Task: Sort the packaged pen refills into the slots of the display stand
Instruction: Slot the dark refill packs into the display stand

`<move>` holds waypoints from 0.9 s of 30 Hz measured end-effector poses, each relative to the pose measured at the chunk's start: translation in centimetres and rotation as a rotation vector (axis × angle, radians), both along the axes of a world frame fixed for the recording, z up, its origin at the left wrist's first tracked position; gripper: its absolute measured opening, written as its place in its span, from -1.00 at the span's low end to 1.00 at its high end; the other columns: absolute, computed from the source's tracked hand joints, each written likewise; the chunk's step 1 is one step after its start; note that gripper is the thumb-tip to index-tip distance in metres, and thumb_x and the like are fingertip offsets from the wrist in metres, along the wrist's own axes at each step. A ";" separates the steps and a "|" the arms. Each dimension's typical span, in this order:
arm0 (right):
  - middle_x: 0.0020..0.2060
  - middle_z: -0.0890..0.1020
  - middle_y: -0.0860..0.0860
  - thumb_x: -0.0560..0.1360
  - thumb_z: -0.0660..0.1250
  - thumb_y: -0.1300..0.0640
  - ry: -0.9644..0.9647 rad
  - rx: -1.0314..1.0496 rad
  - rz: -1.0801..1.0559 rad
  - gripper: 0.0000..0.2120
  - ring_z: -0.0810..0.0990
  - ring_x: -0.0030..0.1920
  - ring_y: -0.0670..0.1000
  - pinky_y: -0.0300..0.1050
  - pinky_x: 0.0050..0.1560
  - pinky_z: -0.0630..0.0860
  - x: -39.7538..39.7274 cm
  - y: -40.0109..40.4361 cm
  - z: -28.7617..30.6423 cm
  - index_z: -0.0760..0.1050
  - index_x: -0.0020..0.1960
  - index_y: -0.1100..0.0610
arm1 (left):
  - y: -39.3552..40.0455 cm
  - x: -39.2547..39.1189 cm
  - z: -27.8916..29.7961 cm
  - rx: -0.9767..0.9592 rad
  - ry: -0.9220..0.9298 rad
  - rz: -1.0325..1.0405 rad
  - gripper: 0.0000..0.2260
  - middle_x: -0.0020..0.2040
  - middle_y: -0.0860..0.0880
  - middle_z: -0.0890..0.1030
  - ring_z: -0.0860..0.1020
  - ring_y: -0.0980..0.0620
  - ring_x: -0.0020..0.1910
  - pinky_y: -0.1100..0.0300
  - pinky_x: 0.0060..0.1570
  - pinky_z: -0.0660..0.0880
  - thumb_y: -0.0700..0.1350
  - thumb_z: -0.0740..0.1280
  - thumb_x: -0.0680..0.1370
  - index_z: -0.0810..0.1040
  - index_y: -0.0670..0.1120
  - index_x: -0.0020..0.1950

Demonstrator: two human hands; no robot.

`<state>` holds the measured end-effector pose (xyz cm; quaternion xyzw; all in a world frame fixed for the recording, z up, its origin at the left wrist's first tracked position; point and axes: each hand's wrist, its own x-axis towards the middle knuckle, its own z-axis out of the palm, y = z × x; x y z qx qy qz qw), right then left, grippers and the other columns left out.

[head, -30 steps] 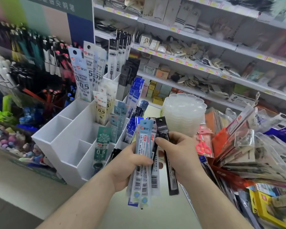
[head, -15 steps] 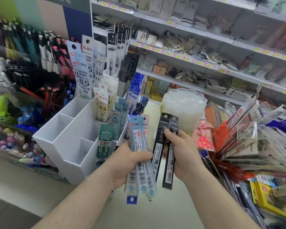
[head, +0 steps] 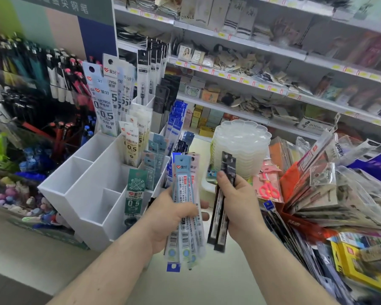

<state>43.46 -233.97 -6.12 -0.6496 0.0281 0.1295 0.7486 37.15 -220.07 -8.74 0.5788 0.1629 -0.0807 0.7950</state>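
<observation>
I log: left hand (head: 172, 219) gripping pale-blue refill packs (head: 185, 208); right hand (head: 238, 205) gripping black refill packs (head: 220, 219); white display stand (head: 86, 194), shop shelves (head: 273, 49).

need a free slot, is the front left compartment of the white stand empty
Empty: the front left compartment of the white stand shows only bare white walls.
</observation>
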 end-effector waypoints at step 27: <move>-0.04 0.70 0.26 0.35 0.43 0.14 0.033 0.058 0.321 -0.73 0.69 -0.12 0.20 0.05 -0.13 0.66 1.1 -2.0 1.6 0.63 0.01 0.23 | 0.1 -0.5 2.1 0.221 -0.074 0.008 -0.44 0.00 0.00 0.73 0.69 0.06 0.02 0.02 0.11 0.62 -0.16 0.57 0.24 0.55 -0.02 0.22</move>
